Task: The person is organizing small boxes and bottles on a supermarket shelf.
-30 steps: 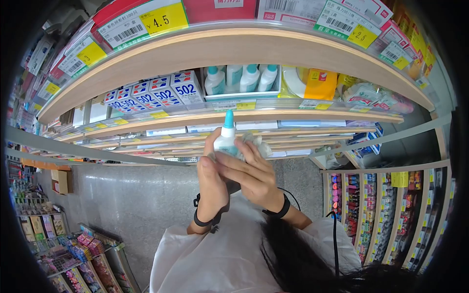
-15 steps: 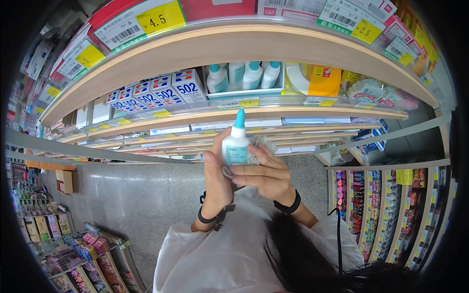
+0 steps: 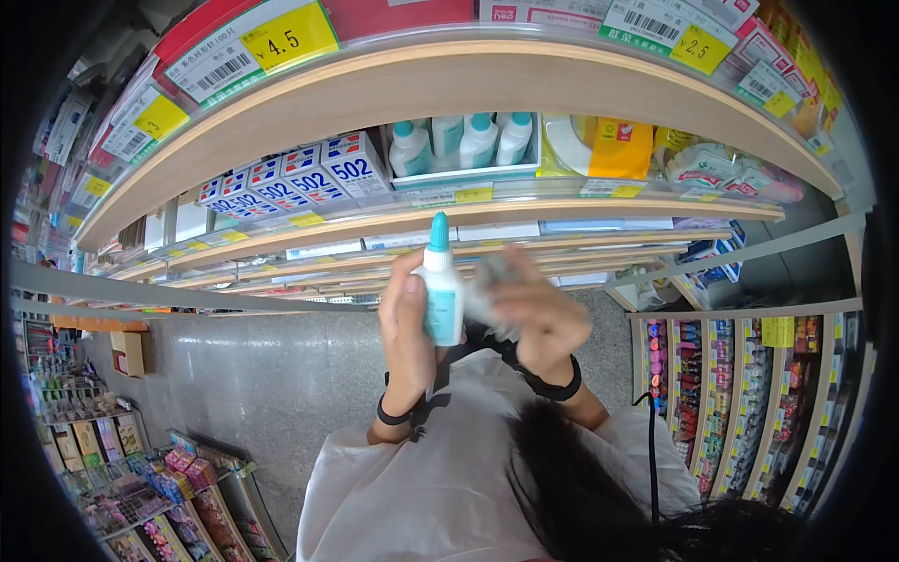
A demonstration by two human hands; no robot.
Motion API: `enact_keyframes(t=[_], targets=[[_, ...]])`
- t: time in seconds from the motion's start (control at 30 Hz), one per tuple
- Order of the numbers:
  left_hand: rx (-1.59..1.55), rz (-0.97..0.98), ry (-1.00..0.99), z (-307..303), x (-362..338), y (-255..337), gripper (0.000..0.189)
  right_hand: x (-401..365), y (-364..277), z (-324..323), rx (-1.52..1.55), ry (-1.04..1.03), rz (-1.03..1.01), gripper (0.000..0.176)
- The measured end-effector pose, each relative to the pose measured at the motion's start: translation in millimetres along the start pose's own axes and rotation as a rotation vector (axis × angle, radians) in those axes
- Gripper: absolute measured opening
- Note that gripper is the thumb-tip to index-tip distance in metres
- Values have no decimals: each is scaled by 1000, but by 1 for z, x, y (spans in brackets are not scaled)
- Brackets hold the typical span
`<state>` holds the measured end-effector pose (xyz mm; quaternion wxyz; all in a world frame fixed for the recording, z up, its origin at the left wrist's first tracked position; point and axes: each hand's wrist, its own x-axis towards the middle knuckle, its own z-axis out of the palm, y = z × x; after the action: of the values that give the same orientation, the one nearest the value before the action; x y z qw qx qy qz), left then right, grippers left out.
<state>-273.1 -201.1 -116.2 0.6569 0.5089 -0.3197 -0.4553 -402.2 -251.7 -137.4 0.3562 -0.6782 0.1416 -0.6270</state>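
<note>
A white glue bottle [image 3: 444, 298] with a teal pointed cap stands upright in my left hand [image 3: 405, 328], whose fingers close around its left side. Its teal label faces up toward me. Just to the right, apart from the bottle, my right hand [image 3: 543, 314] is smeared by motion. It grips a crumpled greyish-white cloth [image 3: 489, 286], also blurred. Ahead of both hands, a tray [image 3: 465, 178] on the shelf holds several similar glue bottles [image 3: 478, 143].
Boxes marked 502 [image 3: 353, 169] stand left of the tray, and a yellow-orange package [image 3: 622, 150] lies right of it. The wooden shelf edge [image 3: 487, 212] runs across in front. Racks of goods [image 3: 740, 403] stand at right, and a cardboard box [image 3: 131, 353] at left.
My right hand has pulled away from the bottle to the right, taking the cloth with it. The bottle in my left hand has shifted slightly left, and its label has turned.
</note>
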Motion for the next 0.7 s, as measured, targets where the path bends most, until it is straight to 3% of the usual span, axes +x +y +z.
enact_keyframes(t=[0.13, 0.2, 0.27, 0.4, 0.5, 0.6, 0.7], targets=[[90, 40, -49, -7, 0, -17, 42, 30, -5, 8, -169, 218, 21, 26], [109, 11, -86, -7, -4, -13, 41, 38, -2, 14, -201, -99, -21, 24], [-58, 27, -3, -3, -7, -13, 40, 29, -2, 19, -167, -115, 14, 23], [40, 163, -40, -3, 1, -8, 41, 9, 0, 17, -21, -151, 51, 23], [-35, 123, 40, -1, 4, -10, 41, -2, 2, 17, 90, -236, 0, 26], [68, 161, 46, -7, 8, 0, 42, -13, -1, 26, -42, -262, -30, 26], [-43, 146, 46, -5, 9, -2, 45, -16, 1, 25, -24, -286, -46, 27]])
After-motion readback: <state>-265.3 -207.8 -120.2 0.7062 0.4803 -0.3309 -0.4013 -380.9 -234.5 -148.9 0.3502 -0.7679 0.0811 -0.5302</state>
